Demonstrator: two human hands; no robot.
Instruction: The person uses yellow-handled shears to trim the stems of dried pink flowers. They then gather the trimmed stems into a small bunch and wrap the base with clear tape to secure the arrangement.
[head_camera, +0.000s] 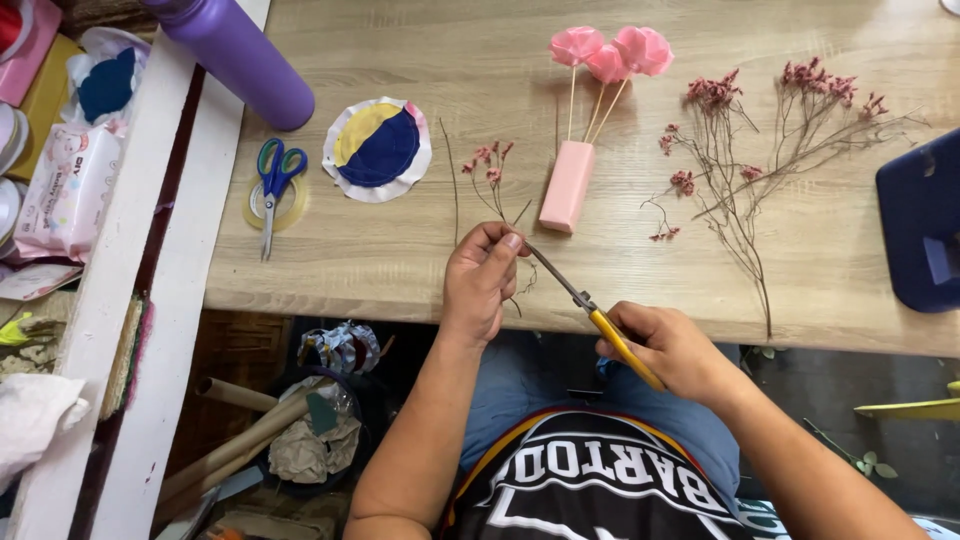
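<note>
My left hand (480, 280) pinches the thin stem of a small dried pink flower sprig (490, 175) at the near edge of the wooden table (400, 250). My right hand (675, 345) grips yellow-handled scissors (590, 310), whose blades point up-left and meet the stem at my left fingertips. A pink block vase (567, 185) lies just right of the sprig, with three pink paper flowers (610, 52) on sticks coming out of it. Larger dried pink-flowered branches (745, 150) lie on the table at the right.
A purple bottle (240, 55) stands at the back left. Blue-and-green scissors (272, 185) rest on a tape roll beside round fabric patches (378, 148). A dark blue object (920, 225) sits at the right edge. A white shelf with packets (70, 190) is left; below are cardboard tubes (250, 430).
</note>
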